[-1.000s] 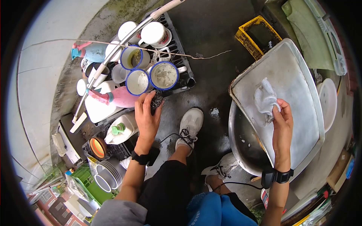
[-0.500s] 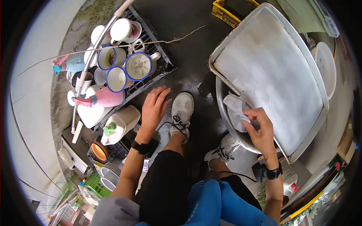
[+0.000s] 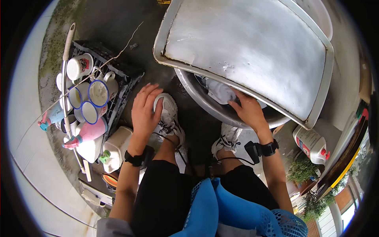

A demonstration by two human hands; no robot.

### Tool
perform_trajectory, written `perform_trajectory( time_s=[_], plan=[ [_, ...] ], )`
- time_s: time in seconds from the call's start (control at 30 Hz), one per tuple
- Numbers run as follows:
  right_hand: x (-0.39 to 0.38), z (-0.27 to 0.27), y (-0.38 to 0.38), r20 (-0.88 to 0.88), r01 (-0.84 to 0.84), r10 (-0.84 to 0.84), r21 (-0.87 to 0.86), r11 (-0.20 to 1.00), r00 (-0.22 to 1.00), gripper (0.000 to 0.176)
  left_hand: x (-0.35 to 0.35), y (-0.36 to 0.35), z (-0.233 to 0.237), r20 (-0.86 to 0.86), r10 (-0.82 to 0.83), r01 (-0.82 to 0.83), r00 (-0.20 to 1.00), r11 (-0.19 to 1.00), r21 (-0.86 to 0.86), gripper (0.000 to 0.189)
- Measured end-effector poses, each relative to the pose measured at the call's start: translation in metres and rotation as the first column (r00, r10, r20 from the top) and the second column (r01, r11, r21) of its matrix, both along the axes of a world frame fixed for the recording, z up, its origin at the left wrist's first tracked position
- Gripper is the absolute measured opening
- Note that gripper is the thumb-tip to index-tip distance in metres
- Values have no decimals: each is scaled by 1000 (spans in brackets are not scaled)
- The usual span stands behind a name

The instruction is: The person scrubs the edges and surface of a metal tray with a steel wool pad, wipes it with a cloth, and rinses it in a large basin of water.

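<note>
My right hand [image 3: 249, 110] reaches down into a round metal basin [image 3: 193, 91]. Its thumb and fingers are at a wet whitish cloth [image 3: 219, 91], gripping its edge; the fingertips are partly hidden under the tray's rim. A large shallow metal tray [image 3: 244, 47] with a stained, rusty rim rests tilted across the basin, its surface wet. My left hand [image 3: 146, 106] hangs open over my left shoe, fingers loosely spread, touching nothing.
To the left a black plastic crate [image 3: 128, 77] carries several enamel mugs [image 3: 98, 93], a pink spray bottle [image 3: 90, 130] and a metal pole [image 3: 65, 79]. A plastic jug [image 3: 118, 148] stands beside it. A white bottle with a red cap [image 3: 310, 144] is at right.
My right hand has lowered the cloth from the tray's edge into the basin. The view has shifted, so the tray appears further left and higher. My left hand stays open.
</note>
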State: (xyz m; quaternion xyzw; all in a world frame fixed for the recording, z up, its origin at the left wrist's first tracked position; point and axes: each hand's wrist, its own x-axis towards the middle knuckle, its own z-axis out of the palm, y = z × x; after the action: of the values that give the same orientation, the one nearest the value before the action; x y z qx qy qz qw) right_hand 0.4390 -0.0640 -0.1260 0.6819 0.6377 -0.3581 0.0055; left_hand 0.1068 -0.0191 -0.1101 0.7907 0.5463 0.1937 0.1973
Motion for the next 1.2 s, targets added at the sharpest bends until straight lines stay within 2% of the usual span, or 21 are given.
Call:
perform_trajectory(
  time_s=[0.03,0.1,0.13,0.23,0.3,0.33,0.37,0.4,0.43,0.47,0.5,0.53,0.57,0.63,0.67,0.73,0.87,0.93,1.07,1.13,1.2],
  plan=[
    [-1,-6,2,-5,15,-15,1,1000,1000,47,17,9,6,64,-127,128,990,992,-20,29],
    [1,-23,4,3,12,-11,-183,983,1000,52,54,18,6,192,-361,375,912,926,-43,29],
    [2,-33,5,0,22,-23,-183,983,1000,52,72,17,0,214,-431,457,876,885,-88,27],
    [6,-47,10,62,-71,77,-82,994,995,52,123,12,-22,77,-553,557,830,828,-66,29],
    [5,-43,16,-23,176,-185,-211,962,982,48,145,15,-37,-19,-514,514,857,858,-21,32],
    [7,-46,11,-24,182,-191,-215,960,981,48,150,20,-42,-18,-519,519,854,854,-26,32],
    [11,-52,6,-234,333,-399,-275,902,887,45,154,26,-48,-53,-515,495,855,843,-212,32],
    [10,-49,6,-411,453,-577,-363,814,706,42,158,29,-47,-89,-517,448,852,805,-389,32],
    [11,-45,6,-409,457,-581,-365,811,704,42,158,30,-46,-87,-520,452,849,802,-391,32],
    [11,-39,4,-457,532,-781,-572,624,425,40,155,31,-43,12,-453,427,891,830,-360,30],
    [9,-34,5,-415,508,-904,-760,406,103,39,151,32,-38,110,-380,395,918,856,-333,28],
    [12,-50,-3,-496,466,-868,-761,452,32,38,148,33,-32,124,-368,388,921,857,-340,25],
    [16,-54,-6,-497,463,-867,-762,453,29,38,143,35,-25,119,-370,388,921,856,-341,25],
    [17,-50,-4,-499,395,-866,-798,456,-7,38,134,39,-11,158,-232,280,960,765,-580,27],
    [16,-48,-4,-501,390,-865,-799,457,-12,38,129,38,-8,151,-234,278,960,766,-580,27],
    [12,-37,-1,-556,391,-831,-771,503,-26,36,120,35,-3,297,30,181,954,732,-657,31],
    [11,-33,-2,-577,370,-816,-752,546,32,37,107,32,-18,394,123,195,911,714,-673,34],
    [7,-27,-2,-570,369,-820,-775,513,-57,37,102,32,-17,417,192,193,888,668,-719,34],
    [6,-23,-4,-594,298,-801,-780,550,-75,36,90,34,1,461,272,203,844,634,-746,33],
    [0,-6,-1,-608,420,-794,-715,558,20,30,84,40,17,397,302,159,867,586,-794,31],
    [1,-6,-2,-610,394,-793,-728,562,5,29,80,41,25,427,373,157,824,573,-804,31]
  ],
)
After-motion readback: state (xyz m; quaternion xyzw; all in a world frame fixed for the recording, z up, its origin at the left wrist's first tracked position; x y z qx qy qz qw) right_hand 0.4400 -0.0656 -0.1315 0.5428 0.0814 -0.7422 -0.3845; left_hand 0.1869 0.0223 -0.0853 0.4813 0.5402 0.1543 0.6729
